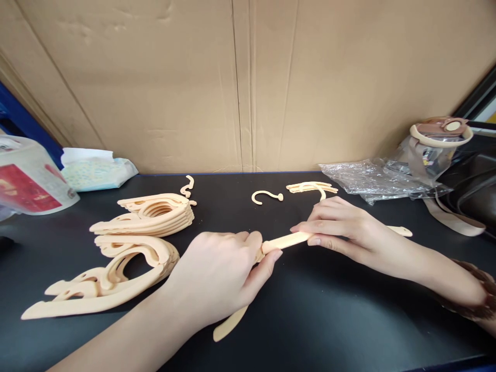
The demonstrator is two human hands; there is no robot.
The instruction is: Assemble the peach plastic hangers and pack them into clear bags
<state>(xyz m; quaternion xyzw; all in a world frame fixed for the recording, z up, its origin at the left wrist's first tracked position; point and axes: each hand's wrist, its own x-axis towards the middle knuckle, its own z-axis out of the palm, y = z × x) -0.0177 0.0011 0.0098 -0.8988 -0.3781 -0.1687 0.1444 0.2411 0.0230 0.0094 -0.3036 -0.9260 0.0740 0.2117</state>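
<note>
A cream plastic clothes hanger [287,241] is held between my two hands above the black table. My left hand [222,268] is closed around its middle, the thumb pressed on it from below; one hanger arm sticks out under the palm. At the other side my right hand [344,230] pinches the far end of the upper arm between fingers and thumb. Left of my left hand lie two piles of curved hanger pieces, a rear pile [170,222] and a front pile [116,302]. A loose hanger hook [267,196] rests behind my hands. Much of the held hanger's joint is hidden.
More hanger pieces [313,186] lie at the back, with a small curved piece [188,184] by the rear pile. Around them stand a tissue pack [98,173], a white tub with a red label [33,178], a crinkled clear bag [360,178] and a strapped clear bottle [430,155]. Cardboard [155,88] walls the back.
</note>
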